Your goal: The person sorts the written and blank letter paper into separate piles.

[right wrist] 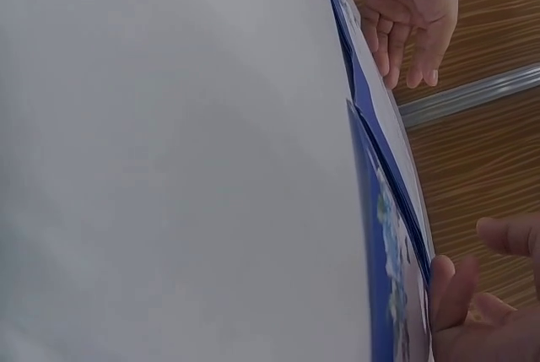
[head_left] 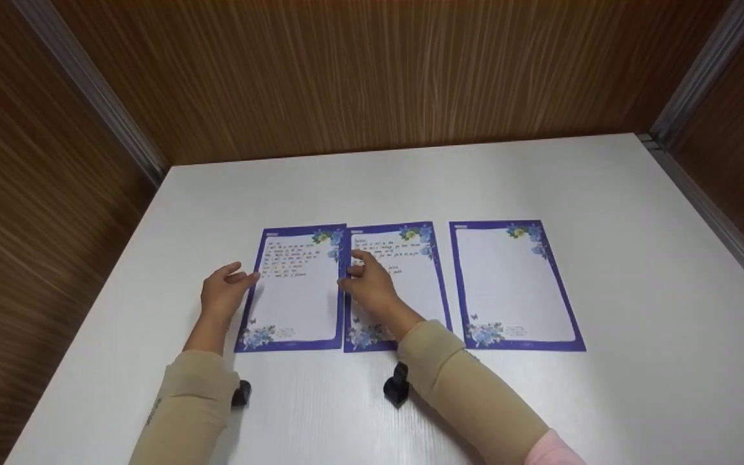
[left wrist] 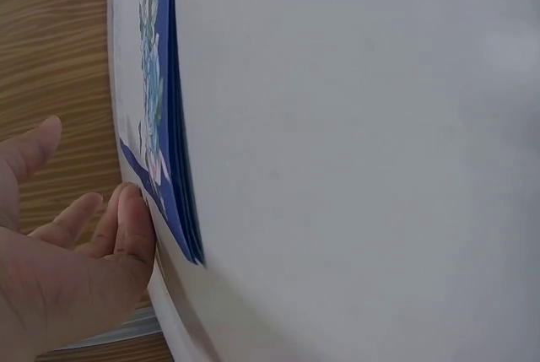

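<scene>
White table [head_left: 643, 284] bore the left stack [head_left: 298, 303]; your left hand [head_left: 222, 294] and right hand [head_left: 373, 285] flanked it, fingers loose, gripping nothing. Even, gentle edge pressure seemed best.

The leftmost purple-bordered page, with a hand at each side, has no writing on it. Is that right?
No: the head view shows handwriting on the upper part of the leftmost page. The left hand and right hand are at its sides.

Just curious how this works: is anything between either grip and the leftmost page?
Nothing visible: the left grip is at the leftmost page's left edge, the right grip at its right edge, over the middle page.
</scene>
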The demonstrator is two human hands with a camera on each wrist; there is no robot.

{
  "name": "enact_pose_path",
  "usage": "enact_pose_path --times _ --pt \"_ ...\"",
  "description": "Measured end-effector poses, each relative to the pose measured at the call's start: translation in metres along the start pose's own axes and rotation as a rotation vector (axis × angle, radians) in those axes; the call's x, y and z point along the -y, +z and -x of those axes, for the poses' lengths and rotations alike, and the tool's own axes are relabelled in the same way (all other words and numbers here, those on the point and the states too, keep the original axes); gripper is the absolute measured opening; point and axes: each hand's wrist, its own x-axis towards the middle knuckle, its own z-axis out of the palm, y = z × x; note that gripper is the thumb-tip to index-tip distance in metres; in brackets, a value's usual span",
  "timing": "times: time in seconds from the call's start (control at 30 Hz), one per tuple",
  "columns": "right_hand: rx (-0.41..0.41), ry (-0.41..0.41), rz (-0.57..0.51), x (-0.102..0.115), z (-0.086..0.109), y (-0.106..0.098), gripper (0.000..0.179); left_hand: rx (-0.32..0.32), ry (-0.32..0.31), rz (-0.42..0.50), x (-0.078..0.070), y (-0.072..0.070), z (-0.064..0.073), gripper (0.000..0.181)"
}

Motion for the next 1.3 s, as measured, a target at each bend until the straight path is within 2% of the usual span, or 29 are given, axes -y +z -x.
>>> enact_pose_path --times 0.13,0.53,0.8,1.1,1.3 --pt "0.004 -0.011 0.013 0.0006 0.0005 -0.0001 0.064 0.017 -0.005 0.006 0.0004 -0.0001 -0.0011 0.065" --pt "-0.015 -0.009 0.022 0.0028 -0.0025 0.0015 0.061 0.008 -0.014 0.002 -0.0002 -0.0010 -0.0023 0.063" --pt "0.016 -0.021 0.023 0.0034 -0.0009 0.0016 0.062 0.013 -0.024 0.013 -0.0001 -0.0007 -0.0023 0.061" --pt "-0.005 -0.040 -0.031 0.0033 -0.0029 0.0026 0.059 -0.010 0.010 0.085 -0.0006 -0.0017 0.0004 0.054" --pt "-0.024 -0.043 -0.140 0.0033 -0.0044 0.0030 0.054 -0.050 0.022 0.163 -0.0006 -0.0018 0.0017 0.048"
